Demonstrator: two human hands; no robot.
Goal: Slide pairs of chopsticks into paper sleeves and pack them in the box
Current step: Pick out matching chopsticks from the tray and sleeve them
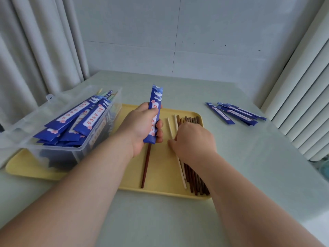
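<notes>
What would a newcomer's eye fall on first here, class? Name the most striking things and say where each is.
The left hand holds a blue sleeve upright over the middle of the yellow tray, a dark chopstick poking out below. At the left, a clear box brims with packed sleeves, while the right hand rests on loose chopsticks at the tray's right side.

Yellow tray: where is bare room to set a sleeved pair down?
Bare strip on the yellow tray between the dark wooden chopstick and the loose chopstick pile. Crowded: right edge under the right hand; left end under the clear plastic box.
</notes>
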